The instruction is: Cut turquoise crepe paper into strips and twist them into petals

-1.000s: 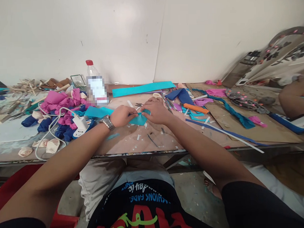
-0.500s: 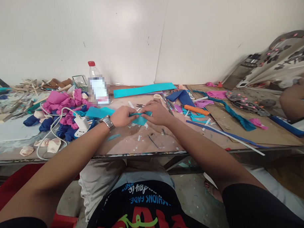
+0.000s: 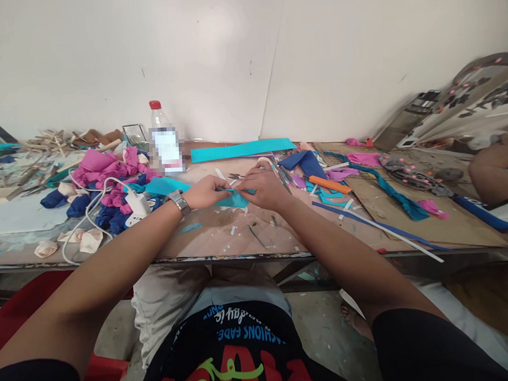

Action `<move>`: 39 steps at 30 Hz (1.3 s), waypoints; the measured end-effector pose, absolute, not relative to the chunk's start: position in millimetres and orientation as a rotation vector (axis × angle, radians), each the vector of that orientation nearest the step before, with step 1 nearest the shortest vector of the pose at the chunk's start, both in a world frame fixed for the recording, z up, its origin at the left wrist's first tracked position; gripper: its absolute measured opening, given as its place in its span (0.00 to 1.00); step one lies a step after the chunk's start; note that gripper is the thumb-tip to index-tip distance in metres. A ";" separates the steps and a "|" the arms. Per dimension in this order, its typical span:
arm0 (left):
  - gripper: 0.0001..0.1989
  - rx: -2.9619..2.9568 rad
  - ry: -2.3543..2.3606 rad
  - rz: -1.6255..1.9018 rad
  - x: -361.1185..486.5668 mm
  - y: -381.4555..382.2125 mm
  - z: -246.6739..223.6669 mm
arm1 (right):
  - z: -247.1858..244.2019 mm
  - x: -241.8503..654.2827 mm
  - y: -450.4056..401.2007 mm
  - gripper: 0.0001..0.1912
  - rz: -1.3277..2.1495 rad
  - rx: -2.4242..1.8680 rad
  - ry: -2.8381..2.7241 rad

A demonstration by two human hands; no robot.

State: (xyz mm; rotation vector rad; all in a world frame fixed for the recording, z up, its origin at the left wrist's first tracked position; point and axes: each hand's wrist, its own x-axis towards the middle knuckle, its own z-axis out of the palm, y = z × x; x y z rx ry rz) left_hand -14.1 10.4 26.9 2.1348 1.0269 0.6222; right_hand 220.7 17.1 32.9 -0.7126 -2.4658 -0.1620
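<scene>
Between my two hands is a small turquoise strip of crepe-like paper or cloth (image 3: 236, 200), held just above the table. My left hand (image 3: 206, 192), a metal watch on its wrist, pinches the strip's left end. On the other side my right hand (image 3: 263, 186) grips it with thumb and fingers close together. The fingers cover part of the strip, so its folds are hard to make out. Another turquoise piece (image 3: 166, 186) lies just left of my left hand. Scissors (image 3: 236, 176) rest behind the hands, their handle partly hidden by my right hand.
A long turquoise strip (image 3: 240, 150) lies along the wall. Pink and blue fabric flowers (image 3: 105, 168), a white charger (image 3: 138, 203) with cable and a red-capped bottle (image 3: 155, 105) stand left. Rightward are an orange cutter (image 3: 329, 184), strips and scraps; another person's arm (image 3: 493, 171) is far right.
My fingers have shifted a little on the turquoise strip, and its hanging part now looks flatter and turned to the right. The view has moved slightly; the table things stay put.
</scene>
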 end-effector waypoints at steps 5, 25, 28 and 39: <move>0.25 2.137 1.022 0.681 -12.1 8.7 27.0 | 34.8 220.6 14.6 0.13 -0.203 -0.720 -2.480; 0.22 2.105 1.056 0.774 -9.5 8.2 24.8 | 32.3 219.3 15.3 0.11 -0.153 -0.757 -2.466; 0.21 2.174 1.080 0.799 -10.0 9.0 23.1 | 31.9 218.7 15.0 0.11 -0.146 -0.766 -2.448; 0.16 2.526 1.197 0.790 -7.8 -0.1 26.5 | 29.7 216.8 14.7 0.09 -0.013 -0.818 -2.421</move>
